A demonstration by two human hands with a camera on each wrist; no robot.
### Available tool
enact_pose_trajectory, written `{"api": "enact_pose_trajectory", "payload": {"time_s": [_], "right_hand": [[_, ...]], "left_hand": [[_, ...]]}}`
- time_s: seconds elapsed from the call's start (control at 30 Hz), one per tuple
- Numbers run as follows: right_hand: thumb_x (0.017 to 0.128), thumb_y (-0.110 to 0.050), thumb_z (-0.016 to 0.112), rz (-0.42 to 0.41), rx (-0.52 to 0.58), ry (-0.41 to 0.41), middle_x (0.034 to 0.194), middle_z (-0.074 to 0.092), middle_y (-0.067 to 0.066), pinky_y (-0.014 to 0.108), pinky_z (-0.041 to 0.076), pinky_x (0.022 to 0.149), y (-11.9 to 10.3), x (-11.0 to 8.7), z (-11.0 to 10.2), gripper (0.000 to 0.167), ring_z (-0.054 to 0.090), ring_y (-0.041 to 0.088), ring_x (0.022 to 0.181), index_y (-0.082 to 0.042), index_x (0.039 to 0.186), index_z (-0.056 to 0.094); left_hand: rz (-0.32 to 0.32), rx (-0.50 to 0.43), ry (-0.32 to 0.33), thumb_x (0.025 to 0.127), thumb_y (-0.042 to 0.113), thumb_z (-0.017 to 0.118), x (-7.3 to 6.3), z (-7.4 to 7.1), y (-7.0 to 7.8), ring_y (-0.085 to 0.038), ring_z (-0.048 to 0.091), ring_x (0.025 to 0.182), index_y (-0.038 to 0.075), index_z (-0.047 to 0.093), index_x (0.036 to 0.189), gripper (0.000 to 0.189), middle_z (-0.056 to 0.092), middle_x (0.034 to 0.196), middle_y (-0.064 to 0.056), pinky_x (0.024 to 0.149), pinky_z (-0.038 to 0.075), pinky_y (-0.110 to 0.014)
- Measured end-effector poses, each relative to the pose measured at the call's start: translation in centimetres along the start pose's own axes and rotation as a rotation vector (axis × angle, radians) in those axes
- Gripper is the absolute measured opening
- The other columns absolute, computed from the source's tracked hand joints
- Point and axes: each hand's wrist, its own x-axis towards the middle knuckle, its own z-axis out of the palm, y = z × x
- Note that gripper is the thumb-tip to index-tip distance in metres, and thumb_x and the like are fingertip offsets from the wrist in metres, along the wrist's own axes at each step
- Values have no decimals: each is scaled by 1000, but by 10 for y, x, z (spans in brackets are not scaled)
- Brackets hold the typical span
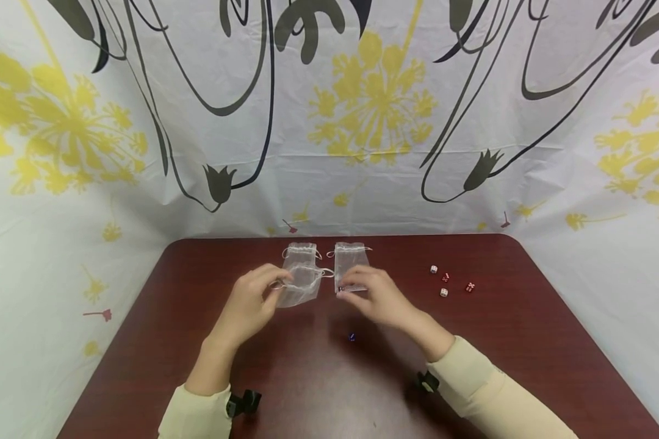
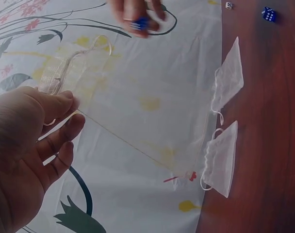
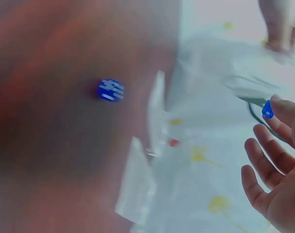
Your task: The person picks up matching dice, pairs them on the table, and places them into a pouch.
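Note:
My left hand [image 1: 251,303] pinches a sheer white drawstring bag [image 1: 296,295] near its corded top; in the left wrist view the see-through bag hangs from thumb and fingers. Between the thumb and index finger of my right hand [image 1: 378,297] is a small blue die [image 3: 268,109], apart from the bag, with the other fingers spread. A second blue die [image 1: 352,336] lies on the table below the right hand. Two more drawstring bags lie flat beyond the hands, a left bag [image 1: 302,248] partly hidden by the held one and a right bag [image 1: 350,259] partly behind my right hand.
To the right on the dark red-brown table [image 1: 527,353] lie two white dice [image 1: 443,292] and two red dice [image 1: 470,286]. A patterned white cloth [image 1: 285,140] hangs behind the table's far edge and at its sides.

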Motion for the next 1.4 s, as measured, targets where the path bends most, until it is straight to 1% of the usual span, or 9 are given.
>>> {"api": "enact_pose_trajectory", "payload": {"time_s": [0.13, 0.23, 0.43, 0.53, 0.7, 0.77, 0.9, 1.1, 1.4], "right_hand": [[88, -8, 79, -1, 27, 63, 100, 71, -1, 29, 54, 68, -8, 11, -21, 11, 64, 12, 82, -8, 99, 76], [88, -9, 79, -12, 22, 78, 101, 70, -4, 26, 44, 55, -14, 17, -31, 10, 54, 8, 66, -10, 98, 76], [88, -10, 79, -33, 16, 77, 103, 70, -3, 22, 40, 51, -21, 22, -38, 12, 46, 5, 57, -7, 99, 76], [88, -8, 79, -40, 27, 84, 102, 70, -1, 28, 48, 58, -23, 24, -36, 13, 58, 9, 68, -7, 100, 76], [87, -8, 80, -80, 45, 82, 102, 71, 1, 35, 54, 81, -29, 33, -27, 13, 67, 17, 96, -5, 99, 76], [87, -11, 81, -98, 36, 80, 101, 71, -1, 34, 52, 84, -31, 37, -24, 13, 66, 15, 96, -6, 97, 76], [87, -13, 81, -124, 30, 71, 100, 70, -4, 35, 48, 77, -35, 43, -17, 11, 63, 10, 90, -8, 96, 76], [88, -13, 80, -144, 56, 68, 100, 70, 0, 35, 54, 77, -36, 44, -13, 16, 66, 13, 91, -5, 101, 75], [85, -12, 81, -54, 72, 133, 106, 72, 6, 36, 53, 89, -22, 25, -19, 26, 66, 17, 100, -7, 110, 74]], "left_hand": [[-20, -2, -24, 82, -16, 70, -1, 2, -2, -11, 58, 76, 7, 73, 97, 28, 69, 92, 1, 66, 50, -31], [-25, -3, -37, 83, -15, 70, -1, 4, -3, -11, 58, 76, 7, 73, 97, 27, 69, 92, 1, 66, 50, -32], [-31, -14, -40, 83, -14, 72, -1, 4, -2, -11, 58, 76, 8, 73, 97, 26, 69, 92, 2, 66, 51, -33], [-20, -10, -39, 83, -13, 73, 0, 6, -2, -11, 57, 73, 8, 74, 97, 25, 70, 92, 2, 66, 50, -33], [4, -26, -56, 84, -10, 73, 3, 13, 2, -10, 60, 75, 8, 74, 98, 23, 71, 94, 1, 67, 50, -33], [4, -42, -73, 85, -8, 74, 5, 15, 5, -10, 61, 77, 7, 74, 99, 21, 72, 95, 1, 69, 51, -34], [-4, -66, -100, 86, -7, 75, 7, 19, 10, -10, 63, 79, 7, 74, 98, 18, 73, 95, 1, 71, 51, -34], [-2, -83, -88, 84, -10, 75, 6, 21, 11, -10, 64, 81, 8, 73, 93, 20, 72, 90, 2, 73, 52, -36], [21, -95, -29, 81, -12, 74, 4, 19, 5, -12, 64, 80, 7, 74, 90, 21, 72, 88, 3, 73, 52, -35]]}}
